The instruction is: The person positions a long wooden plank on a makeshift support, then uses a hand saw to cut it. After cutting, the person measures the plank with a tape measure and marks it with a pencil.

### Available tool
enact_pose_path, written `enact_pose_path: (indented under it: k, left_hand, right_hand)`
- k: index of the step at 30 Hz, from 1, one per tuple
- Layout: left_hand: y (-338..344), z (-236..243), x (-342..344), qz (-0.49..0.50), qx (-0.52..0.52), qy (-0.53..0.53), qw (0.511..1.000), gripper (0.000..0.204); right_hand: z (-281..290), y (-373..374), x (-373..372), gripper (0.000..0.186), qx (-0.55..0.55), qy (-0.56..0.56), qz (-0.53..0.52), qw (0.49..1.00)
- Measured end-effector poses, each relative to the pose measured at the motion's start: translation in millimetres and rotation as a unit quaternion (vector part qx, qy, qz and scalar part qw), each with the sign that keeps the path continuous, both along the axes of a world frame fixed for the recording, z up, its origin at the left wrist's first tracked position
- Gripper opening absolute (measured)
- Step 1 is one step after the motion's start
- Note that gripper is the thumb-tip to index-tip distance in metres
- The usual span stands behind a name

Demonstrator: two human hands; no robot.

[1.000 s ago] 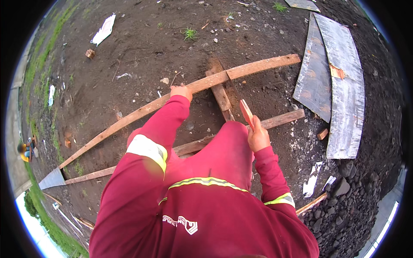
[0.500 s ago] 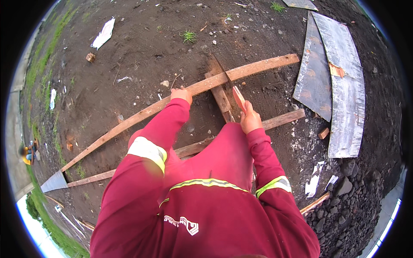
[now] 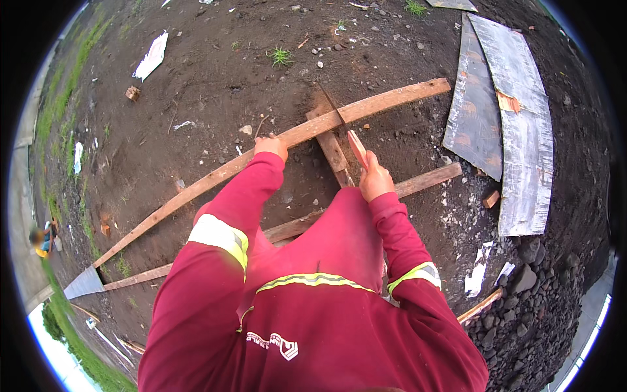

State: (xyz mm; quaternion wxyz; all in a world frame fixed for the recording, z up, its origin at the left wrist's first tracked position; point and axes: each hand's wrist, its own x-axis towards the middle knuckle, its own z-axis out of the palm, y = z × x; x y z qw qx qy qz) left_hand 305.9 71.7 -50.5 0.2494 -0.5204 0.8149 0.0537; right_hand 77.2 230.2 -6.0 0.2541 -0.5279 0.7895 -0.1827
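Observation:
A long wooden plank [image 3: 392, 96] runs slantwise across the ground in front of me. My left hand [image 3: 271, 147] is closed round it near its middle. With my right hand [image 3: 376, 179] I grip the pale handle of a handsaw [image 3: 357, 147]. Its thin dark blade lies across the plank, right of my left hand, with the tip pointing away from me. Under the plank, by the blade, is a short wooden board [image 3: 333, 153]. A second long plank [image 3: 428, 181] passes beneath my legs, which hide part of it.
Two weathered metal sheets [image 3: 522, 144] lie at the right, near a small wood block [image 3: 491, 199]. A heap of dark stones [image 3: 522, 313] fills the lower right. A grey triangular piece [image 3: 83, 283] joins the planks' left ends. Another person [image 3: 44, 240] is at the far left.
The whole view has shifted slightly. Both hands keep their holds, and the saw stays at nearly the same spot on the plank.

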Motion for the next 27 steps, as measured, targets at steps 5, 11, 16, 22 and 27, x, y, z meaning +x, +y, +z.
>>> enact_pose_path:
  k: [5,11,16,22,27]
  left_hand:
    - [0.0,7.5,-1.7,0.012,-0.014,0.01,1.0,0.036]
    - [1.3,-10.4,3.9,-0.035,-0.047,-0.018,0.998,0.028]
    - [-4.2,-6.0,1.0,-0.028,-0.022,-0.021,0.999,0.029]
    - [-3.4,9.0,-3.5,-0.024,-0.022,-0.025,0.999,0.029]
    - [-1.5,-5.5,1.8,-0.026,-0.044,-0.018,0.999,0.028]
  right_hand:
    - [29.5,49.1,-4.5,0.038,-0.059,-0.021,0.013,0.998]
    - [84.8,146.5,-12.6,0.048,0.026,0.005,-0.004,1.0]
    - [29.8,41.7,1.5,0.037,0.002,-0.007,-0.01,1.0]
    - [16.8,22.8,0.2,0.031,-0.027,-0.036,-0.011,0.999]
    - [85.5,147.2,-15.8,0.048,0.02,0.006,0.0,1.0]
